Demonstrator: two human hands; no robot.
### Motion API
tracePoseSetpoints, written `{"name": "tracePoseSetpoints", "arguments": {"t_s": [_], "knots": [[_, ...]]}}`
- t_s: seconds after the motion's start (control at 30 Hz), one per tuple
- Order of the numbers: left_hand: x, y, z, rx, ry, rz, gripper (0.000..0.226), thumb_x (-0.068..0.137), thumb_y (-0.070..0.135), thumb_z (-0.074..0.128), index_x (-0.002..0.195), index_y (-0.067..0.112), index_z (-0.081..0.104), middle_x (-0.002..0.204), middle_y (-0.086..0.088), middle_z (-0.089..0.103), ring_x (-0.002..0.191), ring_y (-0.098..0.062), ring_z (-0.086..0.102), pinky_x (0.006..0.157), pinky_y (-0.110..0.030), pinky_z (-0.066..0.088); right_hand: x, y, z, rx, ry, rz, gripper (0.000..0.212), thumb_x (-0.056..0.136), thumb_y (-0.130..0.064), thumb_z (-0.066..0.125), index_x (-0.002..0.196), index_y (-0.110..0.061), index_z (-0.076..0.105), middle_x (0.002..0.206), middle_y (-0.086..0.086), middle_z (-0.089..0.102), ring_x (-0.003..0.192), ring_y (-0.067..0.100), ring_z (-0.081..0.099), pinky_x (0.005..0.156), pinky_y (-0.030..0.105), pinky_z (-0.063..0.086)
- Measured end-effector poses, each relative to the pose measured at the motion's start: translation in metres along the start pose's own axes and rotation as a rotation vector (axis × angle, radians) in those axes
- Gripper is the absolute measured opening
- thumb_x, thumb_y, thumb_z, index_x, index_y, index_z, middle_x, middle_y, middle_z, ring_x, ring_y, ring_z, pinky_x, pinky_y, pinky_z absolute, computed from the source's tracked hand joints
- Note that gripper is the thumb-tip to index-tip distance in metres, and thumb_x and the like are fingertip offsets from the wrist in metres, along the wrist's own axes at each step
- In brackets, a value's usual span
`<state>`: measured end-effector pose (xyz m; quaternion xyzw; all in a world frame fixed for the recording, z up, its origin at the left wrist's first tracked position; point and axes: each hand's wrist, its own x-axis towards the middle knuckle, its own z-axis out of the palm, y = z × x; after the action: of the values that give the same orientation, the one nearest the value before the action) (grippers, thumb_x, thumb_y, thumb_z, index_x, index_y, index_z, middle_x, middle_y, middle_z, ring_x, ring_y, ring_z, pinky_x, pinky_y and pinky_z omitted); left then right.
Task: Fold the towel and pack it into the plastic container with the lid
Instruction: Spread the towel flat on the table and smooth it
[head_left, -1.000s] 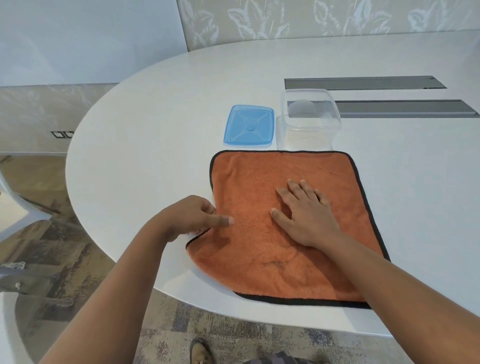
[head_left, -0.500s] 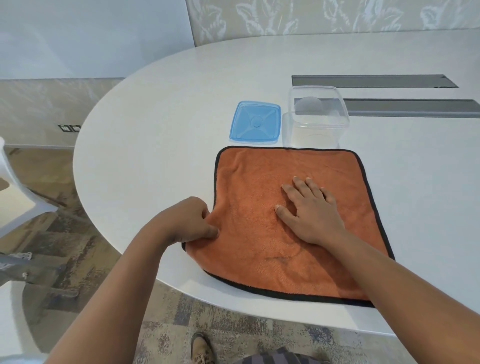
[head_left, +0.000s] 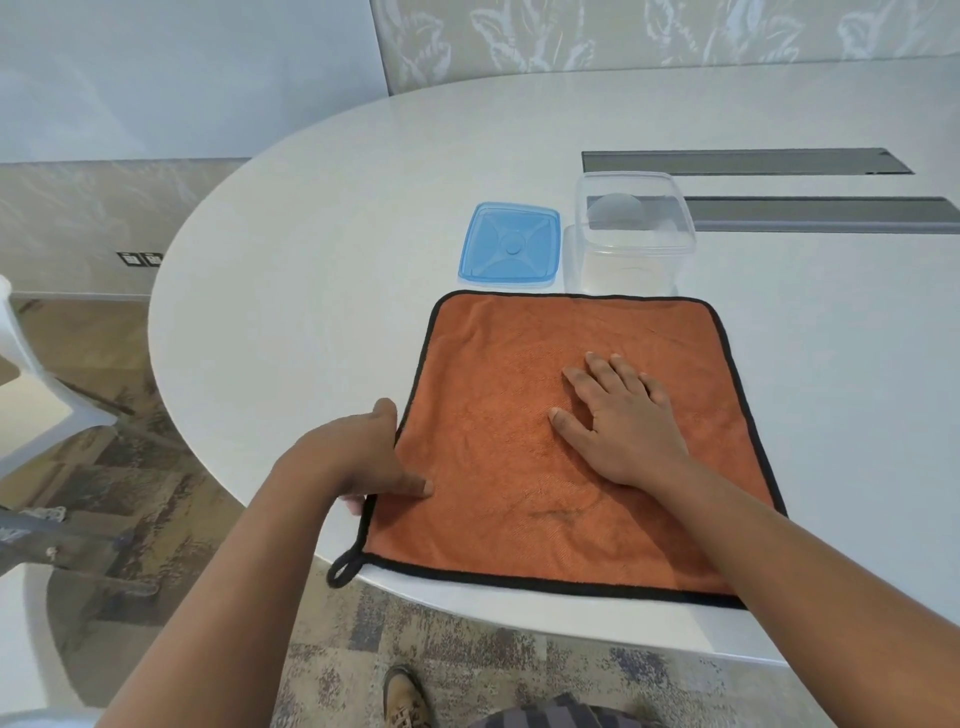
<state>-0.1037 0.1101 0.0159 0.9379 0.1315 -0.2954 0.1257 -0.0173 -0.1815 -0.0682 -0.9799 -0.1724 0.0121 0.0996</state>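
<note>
towel flat on table near edge | lid behind towel, left of container

An orange towel with black edging lies flat, unfolded; beyond it sit a clear container and its blue lid, side by side.

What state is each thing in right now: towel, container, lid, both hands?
towel: spread flat, unfolded, near edge at the table rim
hanging loop: dangling past the table edge
container: open, upright, empty
lid: off, flat beside the container
left hand: fingers on the towel's left edge
right hand: palm down, pressing the towel's middle
</note>
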Motion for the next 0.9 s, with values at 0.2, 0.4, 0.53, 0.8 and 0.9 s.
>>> {"name": "tracePoseSetpoints", "arguments": {"t_s": [0.2,0.4,0.53,0.8,0.9], "knots": [[0.007,0.018,0.009,0.142,0.538,0.063,0.093,0.070,0.085,0.061,0.136,0.026,0.033,0.125,-0.004,0.055,0.111,-0.031,0.058,0.079,-0.043,0.048,-0.004,0.001,0.001,0.019,0.005,-0.006,0.079,0.093,-0.079,0.015,0.158,-0.036,0.028,0.171,-0.001,0.015,0.158,0.021,0.004,0.123,0.048,0.004],[0.028,0.071,0.064,0.116,0.535,0.461,0.083,0.088,0.087,0.006,0.159,0.043,0.012,0.171,0.004,0.014,0.156,-0.028,0.009,0.122,-0.054,0.010,-0.014,0.011,-0.003,-0.034,0.052,0.028,0.084,0.092,-0.082,0.006,0.160,-0.037,0.023,0.172,-0.001,0.009,0.158,0.022,-0.004,0.123,0.053,-0.001],[0.044,0.074,0.088,0.158,0.473,0.451,0.092,0.078,0.097,0.006,0.157,0.052,-0.005,0.172,0.006,-0.005,0.156,-0.029,-0.013,0.118,-0.060,-0.013,-0.017,0.022,-0.003,-0.051,-0.069,0.058,0.089,0.084,-0.089,-0.002,0.160,-0.044,0.000,0.172,-0.005,-0.004,0.157,0.022,-0.009,0.122,0.057,-0.004],[0.046,0.076,0.075,0.249,0.266,0.404,0.120,0.054,0.111,0.013,0.151,0.051,-0.025,0.168,0.007,-0.025,0.152,-0.029,-0.030,0.113,-0.068,-0.019,-0.020,0.027,-0.002,-0.051,-0.087,0.089,0.091,0.082,-0.091,0.001,0.160,-0.044,-0.003,0.172,-0.005,-0.007,0.157,0.022,-0.012,0.122,0.057,-0.004],[0.046,0.082,0.068,0.279,0.130,0.375,0.126,0.048,0.113,0.016,0.147,0.052,-0.032,0.165,0.006,-0.034,0.149,-0.030,-0.036,0.114,-0.068,-0.019,-0.021,0.030,-0.003,-0.026,-0.138,0.084,0.093,0.079,-0.093,0.001,0.159,-0.046,-0.006,0.171,-0.007,-0.012,0.156,0.021,-0.016,0.121,0.057,-0.008]]}}
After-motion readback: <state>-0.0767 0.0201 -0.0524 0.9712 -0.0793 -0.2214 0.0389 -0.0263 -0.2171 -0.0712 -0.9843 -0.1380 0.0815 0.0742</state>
